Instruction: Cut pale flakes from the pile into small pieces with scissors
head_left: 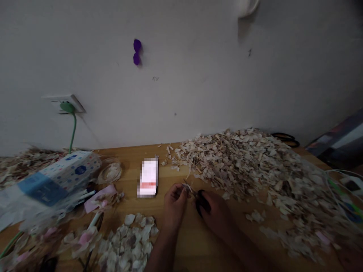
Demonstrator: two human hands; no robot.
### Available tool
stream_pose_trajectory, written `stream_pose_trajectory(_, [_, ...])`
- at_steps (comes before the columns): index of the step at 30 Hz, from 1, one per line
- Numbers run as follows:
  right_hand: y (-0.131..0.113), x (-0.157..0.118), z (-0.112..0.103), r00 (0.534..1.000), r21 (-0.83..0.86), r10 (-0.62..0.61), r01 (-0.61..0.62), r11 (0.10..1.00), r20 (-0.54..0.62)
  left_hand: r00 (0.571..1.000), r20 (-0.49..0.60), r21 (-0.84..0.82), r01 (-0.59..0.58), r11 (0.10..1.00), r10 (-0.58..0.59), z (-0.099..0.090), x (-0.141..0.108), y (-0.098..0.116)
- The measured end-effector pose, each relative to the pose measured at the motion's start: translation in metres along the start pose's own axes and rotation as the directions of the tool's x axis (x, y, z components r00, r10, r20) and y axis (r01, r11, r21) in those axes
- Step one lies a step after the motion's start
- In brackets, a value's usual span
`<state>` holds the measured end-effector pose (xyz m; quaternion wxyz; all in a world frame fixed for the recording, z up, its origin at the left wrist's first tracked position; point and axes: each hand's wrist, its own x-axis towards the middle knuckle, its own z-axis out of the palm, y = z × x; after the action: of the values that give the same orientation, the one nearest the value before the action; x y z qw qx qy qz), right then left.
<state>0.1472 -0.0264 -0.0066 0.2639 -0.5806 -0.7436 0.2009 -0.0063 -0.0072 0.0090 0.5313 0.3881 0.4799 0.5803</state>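
Note:
My left hand (175, 202) is closed in a pinch on a small pale dry flake (187, 186), like a petal or thin skin. My right hand (217, 211) is wrapped round the black handles of a pair of scissors (202, 202), whose blades point up and left at the flake. Both hands are low over the wooden table, near its middle. To their right spreads a large heap of dry, brownish-white flakes (232, 158). Left of my left forearm lies a smaller pile of rounder, paler pieces (127, 241).
A lit phone (148, 177) with a blurred screen lies beyond my left hand. A tissue pack (61, 177), a roll of clear tape (111, 172) and pink-centred flowers (85, 238) crowd the left. Black loops (285, 139) lie behind the heap. A green plug (67, 107) sits in the wall socket.

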Motion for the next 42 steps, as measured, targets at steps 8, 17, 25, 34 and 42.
stream_pose_trajectory(8, [0.002, 0.001, 0.002, 1.0, -0.009, 0.011, -0.011, 1.0, -0.012, 0.997, 0.027, -0.097, 0.075, 0.992, -0.073, -0.001, 0.001, 0.001])
stream_pose_trajectory(17, [0.002, -0.001, 0.001, 1.0, -0.003, 0.005, -0.005, 1.0, 0.006, 0.971, 0.093, -0.517, 0.236, 0.823, -0.22, 0.015, -0.009, -0.008])
stream_pose_trajectory(25, [0.002, 0.0, 0.001, 1.0, -0.006, 0.009, -0.009, 1.0, 0.014, 0.999, 0.046, 0.055, -0.003, 0.999, 0.0, -0.005, 0.002, -0.004])
stream_pose_trajectory(34, [0.004, 0.001, 0.002, 1.0, -0.023, 0.007, -0.006, 1.0, 0.024, 0.995, 0.088, 0.231, -0.064, 0.971, 0.044, -0.009, 0.002, 0.006])
stream_pose_trajectory(42, [0.003, 0.0, 0.001, 1.0, 0.017, 0.01, -0.01, 1.0, 0.005, 0.995, 0.082, 0.043, 0.044, 0.998, -0.048, -0.006, 0.003, 0.004])
